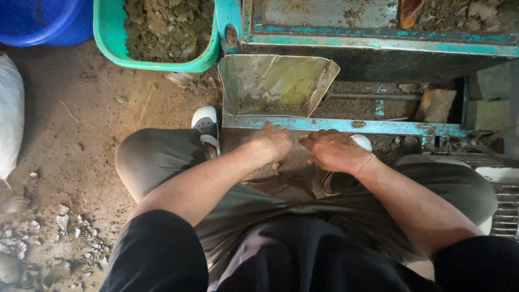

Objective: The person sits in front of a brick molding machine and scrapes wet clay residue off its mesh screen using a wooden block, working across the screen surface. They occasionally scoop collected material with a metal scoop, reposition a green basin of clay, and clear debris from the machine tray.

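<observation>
My left hand (274, 141) is knuckles-up on the dirt, just below the teal metal bar (346, 126). Its fingers curl downward, hiding whatever lies under them. My right hand (336, 151) lies palm down beside it with the fingers pointing left, almost touching the left hand. A thin band circles the right wrist. Nothing shows in the right hand. A dented metal chute (275, 85) with a little mud in it slopes down from the teal machine frame (378, 38), right above both hands. My knees spread to either side, and a white clog (206, 123) is beside the left one.
A green basin (111, 46) of lumpy clay stands at the top left, with a blue tub (38, 24) further left. A white sack (10, 113) lies at the left edge. A tan block (437, 105) sits under the machine on the right. Stone chips litter the dirt floor (65, 162).
</observation>
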